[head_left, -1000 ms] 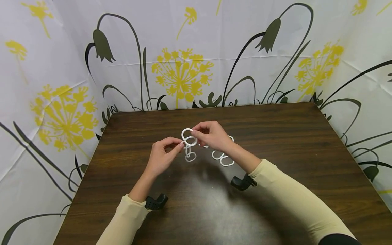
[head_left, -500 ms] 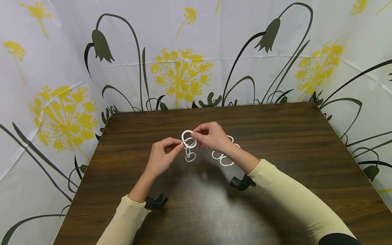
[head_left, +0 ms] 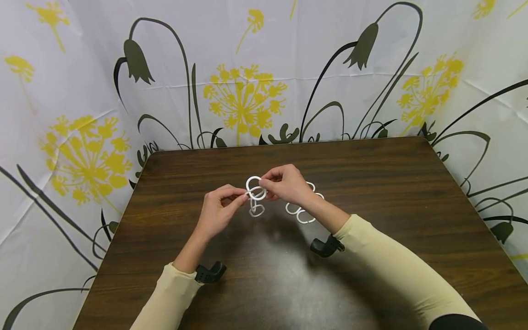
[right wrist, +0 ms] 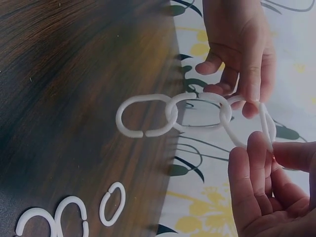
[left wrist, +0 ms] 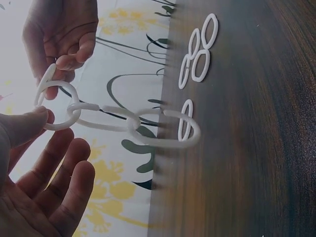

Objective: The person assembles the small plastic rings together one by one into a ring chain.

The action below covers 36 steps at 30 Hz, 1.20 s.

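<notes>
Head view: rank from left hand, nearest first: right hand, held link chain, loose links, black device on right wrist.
From the left hand:
1. Held link chain: at its fingertips.
2. Right hand: just right of the chain.
3. Loose links: farther right, partly hidden by the right arm.
4. Black device: lower right, farthest.

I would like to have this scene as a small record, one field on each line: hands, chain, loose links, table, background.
Left hand: pinches the chain near its upper end
Right hand: pinches a white link; whether it is hooked into the chain, I cannot tell
Chain: white open-gapped links, hanging above the table
Loose links: white, five visible in the left wrist view, lying on the table
Table: dark wood-grain top
Background: white cloth with yellow and dark green plant prints
</notes>
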Each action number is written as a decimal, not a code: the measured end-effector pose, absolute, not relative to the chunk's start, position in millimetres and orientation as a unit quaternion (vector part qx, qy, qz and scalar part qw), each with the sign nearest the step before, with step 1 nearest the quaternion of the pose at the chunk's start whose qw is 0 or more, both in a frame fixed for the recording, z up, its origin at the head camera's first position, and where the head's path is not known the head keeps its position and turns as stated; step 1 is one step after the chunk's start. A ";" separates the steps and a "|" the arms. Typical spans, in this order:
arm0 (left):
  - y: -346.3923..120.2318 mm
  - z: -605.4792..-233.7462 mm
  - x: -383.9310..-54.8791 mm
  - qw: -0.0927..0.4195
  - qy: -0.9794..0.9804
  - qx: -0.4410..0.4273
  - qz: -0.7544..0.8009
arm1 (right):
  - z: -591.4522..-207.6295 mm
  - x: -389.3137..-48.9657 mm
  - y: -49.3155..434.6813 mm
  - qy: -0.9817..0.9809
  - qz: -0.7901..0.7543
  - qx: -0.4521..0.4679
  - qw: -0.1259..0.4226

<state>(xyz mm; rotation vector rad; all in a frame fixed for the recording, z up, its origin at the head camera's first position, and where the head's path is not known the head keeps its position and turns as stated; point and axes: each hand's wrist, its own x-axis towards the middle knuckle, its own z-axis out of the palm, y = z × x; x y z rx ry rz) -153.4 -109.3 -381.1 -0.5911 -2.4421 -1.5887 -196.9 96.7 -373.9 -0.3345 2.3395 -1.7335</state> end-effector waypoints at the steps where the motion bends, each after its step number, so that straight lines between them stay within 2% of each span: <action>1: -109.3 -381.3 -153.5 0.085 -0.818 -0.199 -0.533 | -373.8 -197.0 96.6 0.794 -0.588 -0.114 0.106; 19: -109.8 -382.9 -153.1 0.092 -0.815 -0.211 -0.532 | -374.8 -199.8 98.4 0.785 -0.599 -0.088 0.132; 36: -114.0 -384.9 -154.7 0.059 -0.813 -0.188 -0.548 | -379.1 -201.4 104.1 0.764 -0.631 -0.085 0.102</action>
